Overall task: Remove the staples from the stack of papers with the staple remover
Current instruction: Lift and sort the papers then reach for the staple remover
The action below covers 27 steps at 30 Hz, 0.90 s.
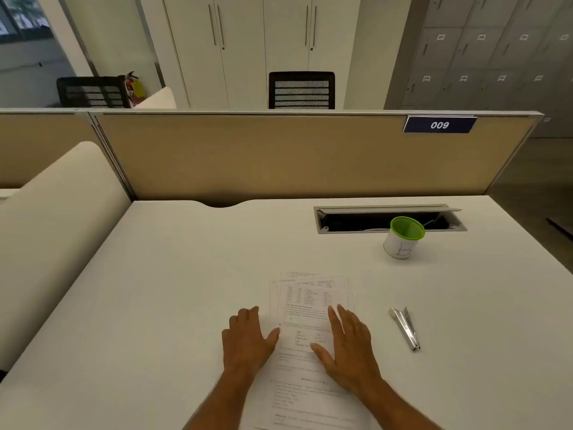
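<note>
A loose stack of printed white papers (310, 302) lies on the white desk (173, 274), fanned slightly at its far end and running down to the near edge. My left hand (248, 339) rests flat on the desk at the stack's left edge, thumb touching the paper. On the right half of the stack my right hand (348, 346) lies flat with fingers spread. Both hands hold nothing. A metal staple remover (406, 328) lies on the desk to the right of the papers, apart from my right hand. No staple is visible at this size.
A white cup with a green rim (403, 237) stands at the back right, in front of an open cable tray slot (387, 218). A beige partition (279, 156) closes the desk's far side. A cream curved panel (55, 231) borders the left.
</note>
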Each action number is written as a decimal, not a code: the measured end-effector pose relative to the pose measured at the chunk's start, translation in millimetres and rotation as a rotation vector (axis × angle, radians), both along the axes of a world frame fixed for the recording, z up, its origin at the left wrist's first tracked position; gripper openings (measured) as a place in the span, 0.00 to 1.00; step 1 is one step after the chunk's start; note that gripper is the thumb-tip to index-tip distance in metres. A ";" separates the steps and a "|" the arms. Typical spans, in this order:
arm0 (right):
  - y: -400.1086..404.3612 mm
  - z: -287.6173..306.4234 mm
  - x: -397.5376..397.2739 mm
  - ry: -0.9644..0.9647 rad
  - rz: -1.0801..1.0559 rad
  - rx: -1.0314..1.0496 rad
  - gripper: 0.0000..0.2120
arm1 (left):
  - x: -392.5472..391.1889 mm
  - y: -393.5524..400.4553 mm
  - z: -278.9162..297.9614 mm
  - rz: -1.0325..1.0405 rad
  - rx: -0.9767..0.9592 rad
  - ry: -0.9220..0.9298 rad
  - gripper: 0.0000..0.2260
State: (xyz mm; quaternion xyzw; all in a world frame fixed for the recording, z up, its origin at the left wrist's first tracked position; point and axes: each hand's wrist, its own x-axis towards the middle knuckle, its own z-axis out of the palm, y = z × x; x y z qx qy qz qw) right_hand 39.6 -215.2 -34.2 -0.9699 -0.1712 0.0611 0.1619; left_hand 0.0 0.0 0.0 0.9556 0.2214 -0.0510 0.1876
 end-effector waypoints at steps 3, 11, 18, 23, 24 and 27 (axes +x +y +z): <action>0.5 -9.9 1.0 0.004 0.000 0.002 0.45 | 9.4 0.9 -8.4 0.107 -0.160 -0.002 0.31; 3.6 -21.9 1.8 0.059 0.029 -0.127 0.35 | 40.4 -3.3 -14.8 0.321 -0.390 -0.019 0.29; 3.4 -29.6 8.9 -0.004 0.053 -0.124 0.34 | 51.1 -4.3 -13.8 0.373 -0.590 -0.150 0.18; 2.6 -29.6 8.5 -0.019 0.062 -0.117 0.34 | 52.7 -3.3 -7.0 0.419 -0.730 -0.255 0.24; 2.3 -29.1 8.3 -0.022 0.063 -0.118 0.35 | 52.8 -2.6 -6.8 0.426 -0.745 -0.259 0.26; 2.0 -29.5 7.8 -0.003 0.061 -0.119 0.35 | 53.4 0.8 -7.2 0.439 -0.770 -0.242 0.32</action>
